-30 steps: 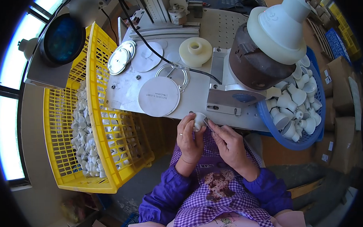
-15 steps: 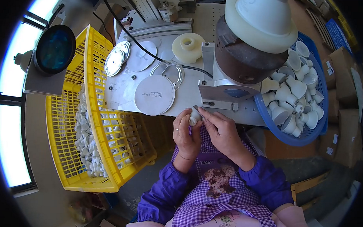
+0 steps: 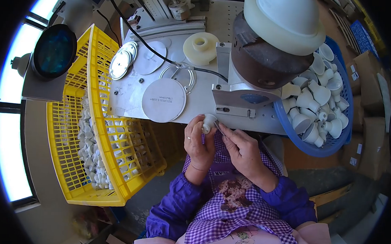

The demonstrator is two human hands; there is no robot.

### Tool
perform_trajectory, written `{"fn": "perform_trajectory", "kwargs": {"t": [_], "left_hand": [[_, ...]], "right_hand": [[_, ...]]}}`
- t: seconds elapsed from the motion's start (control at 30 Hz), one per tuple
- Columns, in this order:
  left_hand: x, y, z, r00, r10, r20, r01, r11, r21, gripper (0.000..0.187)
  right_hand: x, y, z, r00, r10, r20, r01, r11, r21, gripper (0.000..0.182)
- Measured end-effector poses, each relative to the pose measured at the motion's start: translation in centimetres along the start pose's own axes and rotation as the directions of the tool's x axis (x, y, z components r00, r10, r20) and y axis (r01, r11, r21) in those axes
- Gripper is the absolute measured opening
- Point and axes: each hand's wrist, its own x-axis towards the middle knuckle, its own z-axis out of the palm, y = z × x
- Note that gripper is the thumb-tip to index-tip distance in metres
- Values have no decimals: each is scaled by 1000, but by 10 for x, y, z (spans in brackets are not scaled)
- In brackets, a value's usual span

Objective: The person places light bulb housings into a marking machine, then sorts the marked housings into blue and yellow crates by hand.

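In the head view, my left hand (image 3: 199, 141) grips a small white bulb housing (image 3: 209, 121) between thumb and fingers, just off the worktable's front edge. The housing's wide end faces away from me. My right hand (image 3: 246, 151) pinches a small dark, flat, blade-like tool (image 3: 217, 124), its tip beside the housing's rim; its exact kind cannot be made out. Above my right hand stands a machine fixture with a brown cylinder (image 3: 266, 55) and a large white lamp housing (image 3: 289, 15) on a cream ring.
At left, a yellow crate (image 3: 116, 162) holds many white bulb housings. A blue basket (image 3: 332, 150) at right holds more. On the metal worktable (image 3: 200, 105) lie a round printed plate (image 3: 163, 106), metal rings and a cream flanged part (image 3: 201, 47). A black cable (image 3: 155, 51) crosses it.
The housing is turned so its wide end shows more. My right hand has shifted slightly right and down, moving the tool to the rim. The whole view has shifted a little.
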Motion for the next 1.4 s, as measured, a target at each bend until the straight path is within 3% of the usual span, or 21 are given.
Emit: {"fn": "perform_trajectory", "kwargs": {"t": [0.5, 0.57, 0.8, 0.9, 1.03, 1.4], "left_hand": [[2, -2, -4, 999, 37, 20, -38, 999, 38, 26], [0, -5, -2, 998, 51, 30, -52, 998, 33, 27], [-1, 1, -8, 998, 44, 53, -46, 998, 37, 28], [-1, 1, -6, 998, 56, 31, -57, 998, 31, 29], [0, 2, -8, 997, 59, 42, -60, 997, 39, 29], [0, -5, -1, 996, 90, 3, -90, 996, 9, 30]], "right_hand": [[19, -1, -1, 1000, -11, 24, 10, 999, 47, 28], [4, 2, -6, 997, -78, 4, 78, 997, -29, 30], [16, -4, -2, 995, -76, 58, 81, 992, -92, 34], [10, -14, -8, 994, -32, 103, 57, 964, -261, 37], [21, -10, -6, 987, -94, 131, 127, 953, -275, 38], [14, -30, -16, 977, -61, 206, 161, 844, -512, 42]]}}
